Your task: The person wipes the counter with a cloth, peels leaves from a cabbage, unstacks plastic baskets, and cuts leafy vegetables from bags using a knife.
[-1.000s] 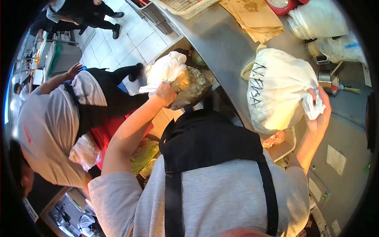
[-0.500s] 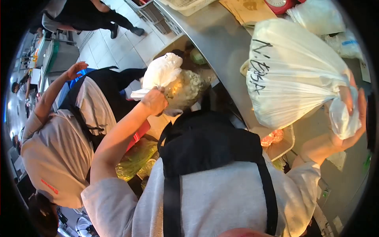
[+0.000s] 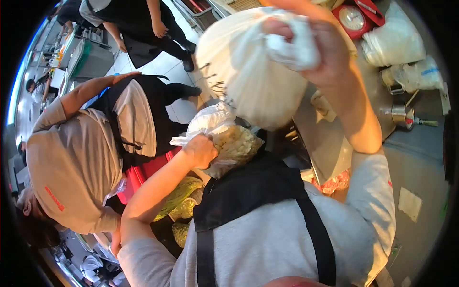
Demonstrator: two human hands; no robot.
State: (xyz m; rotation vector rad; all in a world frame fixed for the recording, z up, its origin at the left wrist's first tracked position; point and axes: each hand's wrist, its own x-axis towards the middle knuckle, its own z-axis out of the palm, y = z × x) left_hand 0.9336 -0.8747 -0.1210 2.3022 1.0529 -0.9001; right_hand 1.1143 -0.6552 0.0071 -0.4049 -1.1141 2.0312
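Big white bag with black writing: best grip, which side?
Probably the gathered neck of the big white bag, from picture right, where the right hand holds it: plastic bunches there into a narrow handful, while the body bulges too wide to grasp easily.

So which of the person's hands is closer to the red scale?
The right hand. In the picture, it's just below and left of the scale, gripping the big bag; the left hand is much farther down and left, holding a small bag.
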